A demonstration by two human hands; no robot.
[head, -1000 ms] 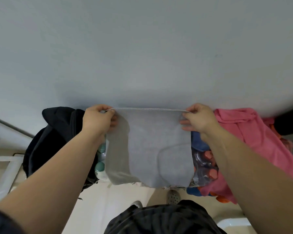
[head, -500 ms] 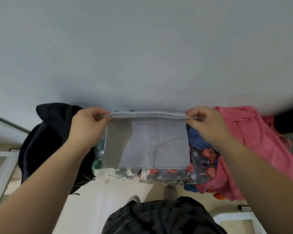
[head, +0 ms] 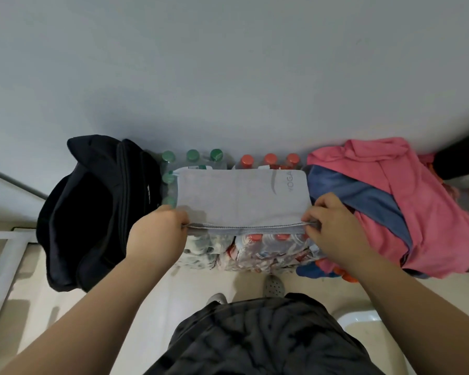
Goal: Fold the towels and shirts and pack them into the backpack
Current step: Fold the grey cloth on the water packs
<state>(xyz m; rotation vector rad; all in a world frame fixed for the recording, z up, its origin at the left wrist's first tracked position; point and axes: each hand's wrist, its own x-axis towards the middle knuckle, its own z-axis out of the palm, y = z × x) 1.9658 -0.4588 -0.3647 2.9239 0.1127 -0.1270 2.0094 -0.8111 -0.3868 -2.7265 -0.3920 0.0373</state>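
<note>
As left hand (head: 157, 231) and right hand (head: 334, 226) pinch the towel (head: 241, 197), it covers bottle packs (head: 257, 253) by the wall (head: 228, 77).

A moment ago the gray towel (head: 241, 198) hung in the air in front of the bottle packs (head: 255, 251) and hid them. Now it lies flat on top of the packs, folded in two. The left hand (head: 157, 234) and right hand (head: 333, 228) have come down with it and pinch its near edge. The caps at the back of the packs show now.
</note>
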